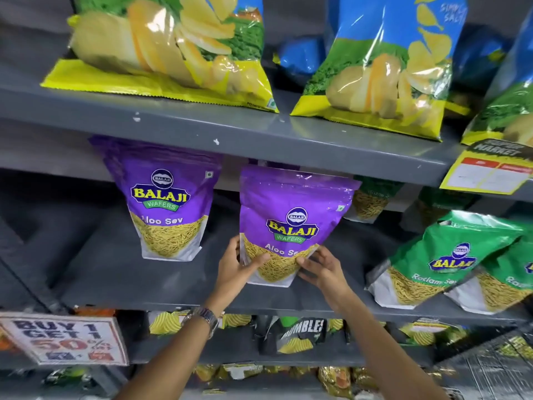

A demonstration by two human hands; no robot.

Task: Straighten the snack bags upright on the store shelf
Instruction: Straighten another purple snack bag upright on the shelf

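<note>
A purple Aloo Sev bag point(291, 209) stands upright near the middle of the grey middle shelf point(121, 272). My left hand point(238, 265) grips its lower left corner, and my right hand point(323, 268) grips its lower right corner. A second purple Aloo Sev bag point(164, 197) stands upright to the left, apart from both hands. Two green Ratlam Sev bags point(444, 258) lean to the left at the right end of the same shelf. Another green bag point(372, 200) sits farther back, partly hidden behind the held bag.
Large blue-and-green chip bags point(386, 62) lie on the upper shelf point(230, 131). A yellow price tag point(487, 171) hangs at right. A "Buy 1 Get 1" sign point(66, 339) is at lower left. Dark and yellow snack packs point(300, 333) fill the shelves below.
</note>
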